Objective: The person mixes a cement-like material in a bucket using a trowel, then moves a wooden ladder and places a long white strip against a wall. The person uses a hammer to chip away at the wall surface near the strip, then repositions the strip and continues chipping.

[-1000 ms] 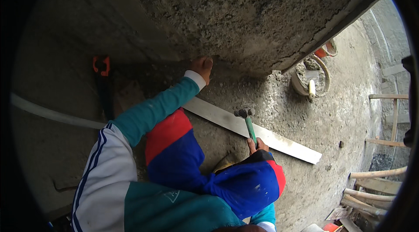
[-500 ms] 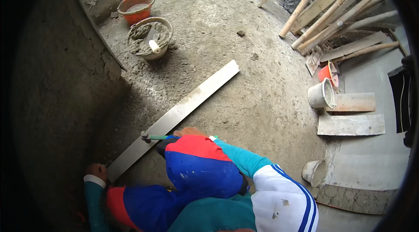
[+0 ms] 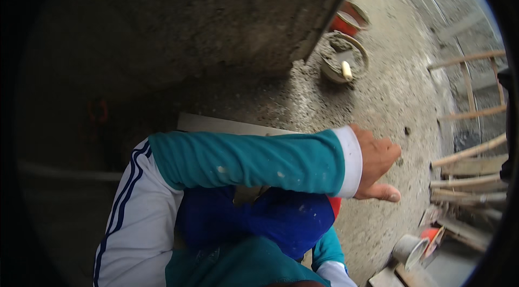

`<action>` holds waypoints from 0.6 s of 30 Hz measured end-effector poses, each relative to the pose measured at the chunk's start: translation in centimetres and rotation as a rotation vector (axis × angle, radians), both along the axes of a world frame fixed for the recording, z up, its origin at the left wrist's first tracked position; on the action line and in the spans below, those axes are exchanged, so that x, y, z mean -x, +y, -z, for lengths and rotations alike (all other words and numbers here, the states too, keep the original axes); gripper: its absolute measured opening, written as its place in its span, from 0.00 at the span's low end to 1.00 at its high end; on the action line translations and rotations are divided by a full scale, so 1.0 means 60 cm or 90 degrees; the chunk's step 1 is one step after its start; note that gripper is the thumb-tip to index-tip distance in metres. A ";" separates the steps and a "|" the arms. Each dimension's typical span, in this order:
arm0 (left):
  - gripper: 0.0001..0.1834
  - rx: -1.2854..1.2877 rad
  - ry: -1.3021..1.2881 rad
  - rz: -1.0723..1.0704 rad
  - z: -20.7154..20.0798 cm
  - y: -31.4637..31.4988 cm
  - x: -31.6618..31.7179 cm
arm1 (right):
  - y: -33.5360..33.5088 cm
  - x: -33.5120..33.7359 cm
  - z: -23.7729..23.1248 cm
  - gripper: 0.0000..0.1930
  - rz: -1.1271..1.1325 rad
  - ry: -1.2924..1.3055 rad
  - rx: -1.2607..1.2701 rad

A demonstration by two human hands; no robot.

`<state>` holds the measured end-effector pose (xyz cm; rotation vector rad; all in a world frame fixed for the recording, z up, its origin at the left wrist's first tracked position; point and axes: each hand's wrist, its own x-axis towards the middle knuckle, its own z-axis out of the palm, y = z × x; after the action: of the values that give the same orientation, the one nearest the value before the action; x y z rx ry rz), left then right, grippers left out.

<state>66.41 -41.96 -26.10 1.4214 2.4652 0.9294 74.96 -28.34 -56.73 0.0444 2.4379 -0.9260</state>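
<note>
My left hand (image 3: 374,162) reaches across to the right at the end of a teal sleeve with a white cuff. Its thumb stands apart from the bent fingers, and nothing shows in it. Fingertips are partly turned out of sight. Beyond my left forearm, a long pale flat bar (image 3: 227,124) lies on the ground, partly covered by the sleeve. Of my right arm only the sleeve shows beside my knee; its hand is hidden. No hammer is visible now.
A dark rough wall (image 3: 178,22) fills the upper left. Past its edge stand a mortar bucket (image 3: 330,74) with a pale-handled trowel (image 3: 346,72) and an orange bucket (image 3: 346,27). Wooden poles (image 3: 469,150) lean at the right, above a grey-white bucket (image 3: 409,250).
The view has swung left toward the wall. My left hand has left the bar's near end and crossed to the right. My right hand and the green-handled hammer it held have gone out of sight.
</note>
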 end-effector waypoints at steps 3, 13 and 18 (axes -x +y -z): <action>0.33 -0.057 -0.128 -0.047 0.029 -0.116 -0.053 | -0.025 0.039 -0.057 0.19 -0.022 0.044 0.018; 0.30 -0.255 0.154 -0.029 0.168 -0.174 -0.128 | -0.203 0.268 -0.230 0.15 -0.161 0.594 0.269; 0.29 -0.299 0.135 -0.022 0.181 -0.187 -0.121 | -0.282 0.345 -0.193 0.18 -0.333 0.594 -0.075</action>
<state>73.69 -53.21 -36.97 1.6939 2.5317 1.5153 54.25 -45.25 -45.17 -1.1604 3.0498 -0.6180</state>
